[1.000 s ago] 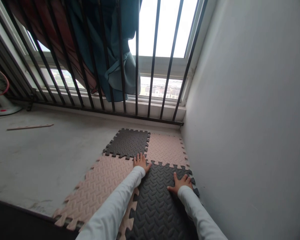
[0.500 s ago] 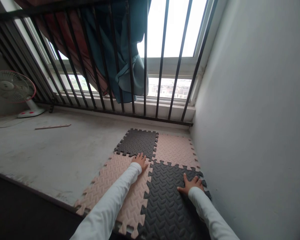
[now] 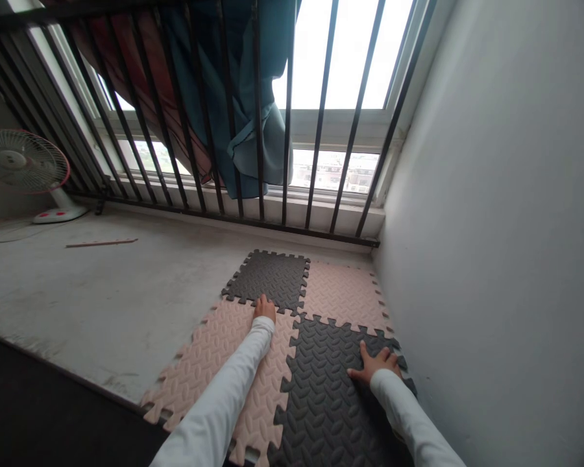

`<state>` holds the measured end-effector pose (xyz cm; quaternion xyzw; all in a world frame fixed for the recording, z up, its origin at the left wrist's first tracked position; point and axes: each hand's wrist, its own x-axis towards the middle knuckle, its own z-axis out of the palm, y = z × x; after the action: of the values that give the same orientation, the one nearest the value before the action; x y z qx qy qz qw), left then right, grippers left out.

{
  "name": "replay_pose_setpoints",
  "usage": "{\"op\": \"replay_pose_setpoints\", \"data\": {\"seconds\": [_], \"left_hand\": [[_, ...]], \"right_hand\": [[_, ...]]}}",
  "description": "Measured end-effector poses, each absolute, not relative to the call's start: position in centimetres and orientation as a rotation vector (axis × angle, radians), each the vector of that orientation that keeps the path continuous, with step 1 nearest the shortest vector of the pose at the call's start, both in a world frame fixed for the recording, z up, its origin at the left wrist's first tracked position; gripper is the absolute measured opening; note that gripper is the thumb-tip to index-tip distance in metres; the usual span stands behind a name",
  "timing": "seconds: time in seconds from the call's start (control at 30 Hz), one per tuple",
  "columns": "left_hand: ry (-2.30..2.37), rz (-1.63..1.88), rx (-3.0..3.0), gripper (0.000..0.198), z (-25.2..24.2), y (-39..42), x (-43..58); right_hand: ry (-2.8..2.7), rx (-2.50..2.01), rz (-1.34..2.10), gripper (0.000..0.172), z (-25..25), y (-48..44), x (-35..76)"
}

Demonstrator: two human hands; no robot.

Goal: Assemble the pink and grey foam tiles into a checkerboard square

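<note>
Four foam puzzle mats lie on the floor in a checker layout. My left hand (image 3: 265, 307) rests at the seam between the near pink mat (image 3: 219, 350) and the far dark mat (image 3: 272, 275), its fingers close together and pressing down. With fingers spread, my right hand (image 3: 376, 363) lies flat on the near black mat (image 3: 326, 395), by its right edge. The far pink mat (image 3: 345, 292) sits beyond it, beside the wall. Sleeves cover both wrists.
A white wall (image 3: 491, 227) rises close on the right. Dark railing bars (image 3: 260, 130) stand in front of a window and hanging curtains (image 3: 209, 97). At the left are a fan (image 3: 29, 165) and a thin strip (image 3: 102, 243) on the bare floor (image 3: 111, 298).
My left hand has shifted slightly left along the seam, and its fingers have drawn together. My right hand stays spread in nearly the same place. The view has moved slightly.
</note>
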<state>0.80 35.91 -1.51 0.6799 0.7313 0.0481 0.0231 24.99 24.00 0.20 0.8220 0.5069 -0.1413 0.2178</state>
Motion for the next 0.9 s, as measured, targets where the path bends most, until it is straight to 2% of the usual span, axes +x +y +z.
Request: {"op": "replay_pose_setpoints", "data": {"seconds": [0.07, 0.17, 0.23, 0.43, 0.63, 0.8, 0.9], "left_hand": [[2.241, 0.140, 2.165, 0.041, -2.0, 35.5, 0.7], [2.123, 0.032, 2.259, 0.057, -2.6, 35.3, 0.0], [2.033, -0.031, 2.283, 0.059, -2.6, 35.6, -0.8], [2.373, -0.024, 1.994, 0.071, -2.4, 36.7, -5.5], [2.061, -0.136, 2.041, 0.049, -2.6, 37.6, -10.8], [2.049, -0.198, 2.139, 0.065, -4.2, 36.6, -12.9], [2.074, -0.199, 2.166, 0.065, -5.2, 36.3, -13.0]], "right_hand": [[1.388, 2.272, -0.402, 0.087, 0.4, 24.1, 24.9], [1.389, 2.281, -0.397, 0.087, 0.4, 24.2, 24.8], [1.394, 2.287, -0.390, 0.087, 0.2, 24.2, 24.9], [1.410, 2.308, -0.400, 0.087, 0.0, 24.2, 25.0], [1.403, 2.304, -0.399, 0.088, -0.3, 24.2, 25.1], [1.378, 2.313, -0.421, 0.091, 0.2, 24.6, 25.3], [1.461, 2.252, -0.431, 0.091, 1.3, 26.2, 24.0]]}}
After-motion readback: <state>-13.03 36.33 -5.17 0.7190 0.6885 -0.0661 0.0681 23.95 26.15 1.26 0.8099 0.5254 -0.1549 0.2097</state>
